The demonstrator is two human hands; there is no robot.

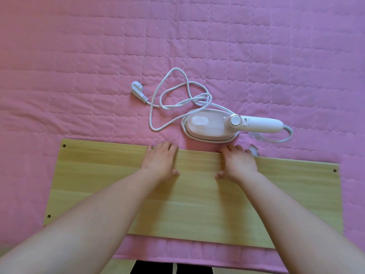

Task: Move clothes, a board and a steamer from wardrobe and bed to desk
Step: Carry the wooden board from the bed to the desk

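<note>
A light wooden board (pixel 197 204) with small holes near its corners lies flat on the pink quilted bed (pixel 79 76), close to the near edge. My left hand (pixel 161 161) and my right hand (pixel 237 163) rest palm down on the board's far edge, fingers reaching over that edge. Just beyond the board lies a white steamer (pixel 223 124), its handle pointing right. Its white cord (pixel 177 99) is looped loosely on the bed, ending in a plug (pixel 137 89) at the left.
A small clear plastic piece (pixel 253 150) lies on the bed right of my right hand, another (pixel 255 135) under the steamer's handle. The bed's near edge (pixel 197 258) runs below the board. Dark clothing on my legs (pixel 171 268) shows at the bottom.
</note>
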